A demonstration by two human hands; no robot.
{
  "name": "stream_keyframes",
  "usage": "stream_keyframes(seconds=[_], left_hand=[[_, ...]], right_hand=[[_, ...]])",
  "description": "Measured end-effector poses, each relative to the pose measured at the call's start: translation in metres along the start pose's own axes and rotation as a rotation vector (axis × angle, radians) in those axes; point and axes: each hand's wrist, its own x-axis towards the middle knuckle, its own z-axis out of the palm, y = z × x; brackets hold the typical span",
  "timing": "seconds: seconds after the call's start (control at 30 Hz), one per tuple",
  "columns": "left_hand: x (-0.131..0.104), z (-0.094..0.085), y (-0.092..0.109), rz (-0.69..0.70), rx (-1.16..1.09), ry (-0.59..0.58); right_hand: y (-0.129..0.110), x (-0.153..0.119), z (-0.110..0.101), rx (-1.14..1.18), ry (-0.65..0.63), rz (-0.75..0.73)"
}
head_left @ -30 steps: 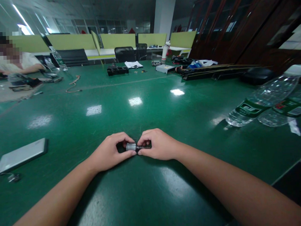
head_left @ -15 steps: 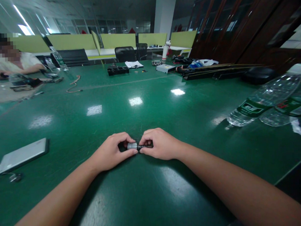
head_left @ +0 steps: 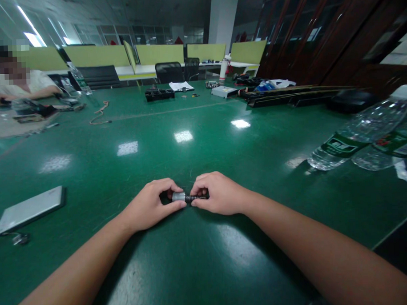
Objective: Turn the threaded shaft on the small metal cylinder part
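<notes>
Just above the green table (head_left: pixel 187 260) lies a small silver cylinder (head_left: pixel 179 196), held between the thumb and fingers of my left hand (head_left: pixel 155 203). A thin dark rod with a ridged surface (head_left: pixel 189 199) extends from the cylinder's right end. My right hand (head_left: pixel 218 194) pinches this rod, its thumb below and fingers above. The rod's far end is partly hidden inside my right hand. The two hands face each other with a small gap between their fingertips.
A grey flat device (head_left: pixel 32 209) lies at the left, with a small cable end (head_left: pixel 21 239) below. Clear bottles (head_left: pixel 343 143) stand at the right. Far back are a black part (head_left: pixel 159 94), a silver box (head_left: pixel 224 91) and dark strips (head_left: pixel 281 96). A person (head_left: pixel 24 85) sits at far left.
My right hand has shifted slightly to the right, and more of the dark rod shows between the hands. My left hand and the silver cylinder have stayed in place.
</notes>
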Motion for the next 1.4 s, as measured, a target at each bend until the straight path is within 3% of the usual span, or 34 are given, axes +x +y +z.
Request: stream_keyframes(seconds=[1.4], left_hand=[[-0.002, -0.001, -0.001, -0.012, -0.004, 0.009]], right_hand=[[0.011, -0.004, -0.011, 0.032, -0.064, 0.041]])
